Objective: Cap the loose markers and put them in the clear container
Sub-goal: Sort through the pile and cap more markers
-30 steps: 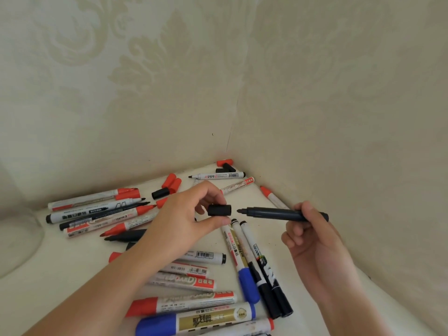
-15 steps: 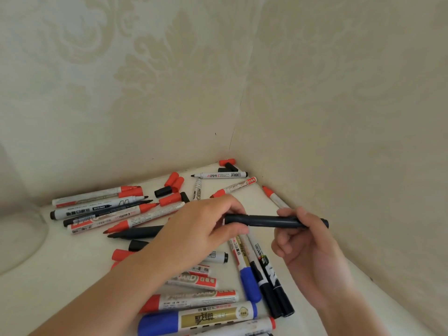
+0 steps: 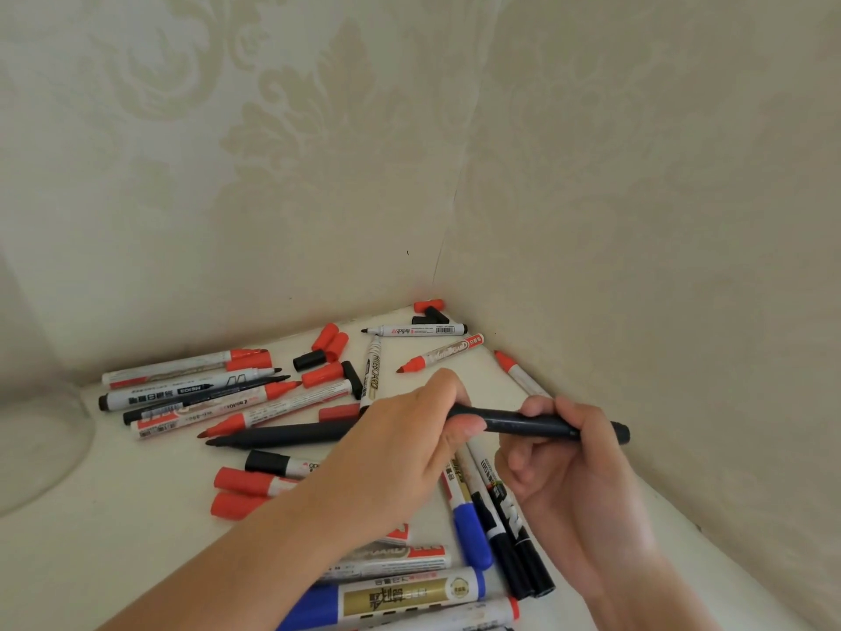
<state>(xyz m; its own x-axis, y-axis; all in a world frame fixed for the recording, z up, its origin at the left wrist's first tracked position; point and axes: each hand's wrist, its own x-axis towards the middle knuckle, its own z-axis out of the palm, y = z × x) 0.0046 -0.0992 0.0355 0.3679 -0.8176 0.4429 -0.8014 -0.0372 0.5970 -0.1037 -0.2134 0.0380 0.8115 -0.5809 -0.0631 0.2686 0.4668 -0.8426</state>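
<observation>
A slim black marker [image 3: 523, 421] lies level between both hands, above the pile. My left hand [image 3: 400, 453] grips its left end, where the black cap sits hidden under my fingers. My right hand [image 3: 569, 466] is closed around its right half, and the tail sticks out past my fingers. The clear container [image 3: 41, 448] stands at the far left, only partly in view. Several loose markers lie on the white surface below, among them an uncapped black one [image 3: 282, 434] and an uncapped red one [image 3: 441, 355].
Loose red caps [image 3: 330, 341] and a black cap [image 3: 309, 359] lie near the back wall. More caps [image 3: 430, 311] sit in the corner. Patterned walls close the space behind and to the right. Capped blue and black markers [image 3: 473, 530] lie under my hands.
My left hand brought the black cap onto the marker's tip and now covers that end. Both hands have dropped slightly toward the pile.
</observation>
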